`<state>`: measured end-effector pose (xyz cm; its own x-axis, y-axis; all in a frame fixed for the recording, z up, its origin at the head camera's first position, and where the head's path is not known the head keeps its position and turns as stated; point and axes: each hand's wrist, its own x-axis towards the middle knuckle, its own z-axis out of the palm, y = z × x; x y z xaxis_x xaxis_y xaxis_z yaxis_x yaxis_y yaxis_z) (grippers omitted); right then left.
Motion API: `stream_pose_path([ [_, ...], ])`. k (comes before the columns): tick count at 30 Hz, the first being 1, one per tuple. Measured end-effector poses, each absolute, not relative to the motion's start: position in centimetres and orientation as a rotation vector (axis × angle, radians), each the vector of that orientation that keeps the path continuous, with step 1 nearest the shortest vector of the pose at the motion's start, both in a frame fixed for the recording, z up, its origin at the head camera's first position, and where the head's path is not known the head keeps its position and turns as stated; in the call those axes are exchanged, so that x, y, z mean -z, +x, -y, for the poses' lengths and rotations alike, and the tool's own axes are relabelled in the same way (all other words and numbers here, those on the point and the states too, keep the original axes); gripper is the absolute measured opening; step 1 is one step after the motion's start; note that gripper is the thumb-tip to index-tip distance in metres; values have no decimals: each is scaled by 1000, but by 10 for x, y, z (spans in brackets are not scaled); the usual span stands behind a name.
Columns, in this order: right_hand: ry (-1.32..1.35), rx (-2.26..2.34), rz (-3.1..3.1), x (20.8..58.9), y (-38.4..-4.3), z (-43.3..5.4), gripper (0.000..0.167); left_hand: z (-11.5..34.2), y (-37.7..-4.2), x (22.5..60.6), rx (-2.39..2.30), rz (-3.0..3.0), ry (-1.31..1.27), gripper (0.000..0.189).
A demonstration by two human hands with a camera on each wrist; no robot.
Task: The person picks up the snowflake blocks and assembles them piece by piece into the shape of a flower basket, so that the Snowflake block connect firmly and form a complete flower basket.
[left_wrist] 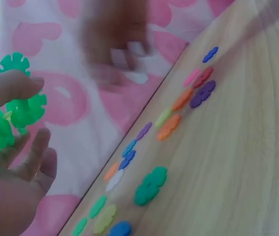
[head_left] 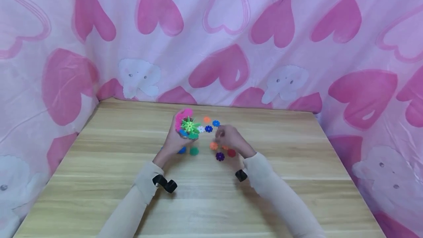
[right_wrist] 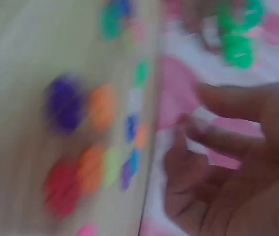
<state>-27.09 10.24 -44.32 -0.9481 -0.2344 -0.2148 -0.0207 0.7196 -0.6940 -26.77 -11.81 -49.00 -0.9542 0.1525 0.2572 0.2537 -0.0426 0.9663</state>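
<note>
In the head view my left hand [head_left: 172,140] holds up a cluster of joined notched plastic discs [head_left: 190,126], with pink, light green, green and blue parts. The left wrist view shows the thumb and fingers around its green discs [left_wrist: 28,110]. My right hand [head_left: 234,139] is above the loose discs to the right. Its fingers [right_wrist: 223,137] are loosely bent in the right wrist view, with a gap to the thumb and nothing seen between them. Below it lie a purple disc [head_left: 220,156], a red disc [head_left: 231,153] and an orange disc [head_left: 213,145].
More loose discs lie on the wooden table [head_left: 198,201], including a dark blue disc [head_left: 208,129], a lighter blue disc [head_left: 216,123] and a green disc [head_left: 194,151]. A pink curtain [head_left: 218,39] with hearts hangs behind the table and at its sides. Black straps [head_left: 164,183] sit at the wrists.
</note>
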Motion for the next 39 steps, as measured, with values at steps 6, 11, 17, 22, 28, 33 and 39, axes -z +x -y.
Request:
stream_pose_path([
  [6, -313, 631, -2683, 475, -256, -109, 25, 125, -265, 489, 2210, 2157, -515, 108],
  [11, -283, 706, -2674, 479, -243, -106, 22, 126, -264, 488, 2255, 2146, -499, 113],
  [17, -363, 781, -2622, 481, -239, -109, 7, 126, -259, 488, 2290, 2135, -547, 105],
  [22, -430, 1224, -2364, 467, -248, -114, 14, 124, -256, 488, 2327, 2136, -632, 104],
  [28, -447, 1540, -1981, 438, -252, -109, 23, 123, -255, 484, 2328, 2174, -664, 105],
  [33, -421, 1585, -1896, 432, -252, -103, 24, 121, -256, 481, 2279, 2243, -679, 104],
  [39, -346, 1669, -1861, 432, -254, -100, 18, 120, -258, 479, 2255, 2249, -719, 97],
])
